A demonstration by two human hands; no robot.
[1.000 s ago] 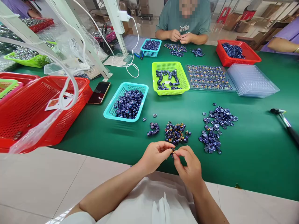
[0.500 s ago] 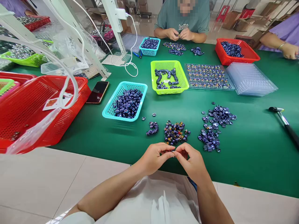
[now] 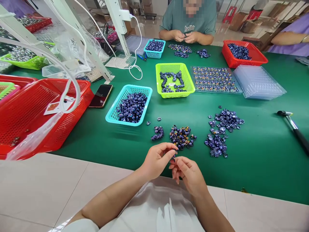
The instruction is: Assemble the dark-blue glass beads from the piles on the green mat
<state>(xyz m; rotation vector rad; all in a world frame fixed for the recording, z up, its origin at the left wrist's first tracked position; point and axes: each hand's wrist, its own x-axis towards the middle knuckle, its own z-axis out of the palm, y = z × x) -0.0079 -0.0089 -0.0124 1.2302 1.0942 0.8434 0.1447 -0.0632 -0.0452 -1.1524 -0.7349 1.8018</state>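
Observation:
My left hand (image 3: 158, 159) pinches a small dark blue bead piece (image 3: 174, 157) between thumb and fingertips, just above the near edge of the green table (image 3: 260, 154). My right hand (image 3: 187, 172) sits just below and to the right of it, fingers loosely curled and apart, holding nothing that I can see. Right beyond my hands lies a pile of dark beads with orange bits (image 3: 181, 137). A short curved strand (image 3: 157, 132) lies to its left, and a spread of flat blue pieces (image 3: 220, 132) to its right.
A teal basket of blue beads (image 3: 130, 108), a green basket with strands (image 3: 174, 80) and a filled clear tray (image 3: 214, 80) beside stacked trays (image 3: 259, 84) lie further out. Red basket (image 3: 36, 112) and phone (image 3: 100, 95) at left. A hammer (image 3: 293, 126) at right. A person (image 3: 189, 22) works opposite.
My right hand has let go of the piece and dropped down and back, fingers loosening. My left hand keeps the piece pinched and has lifted slightly.

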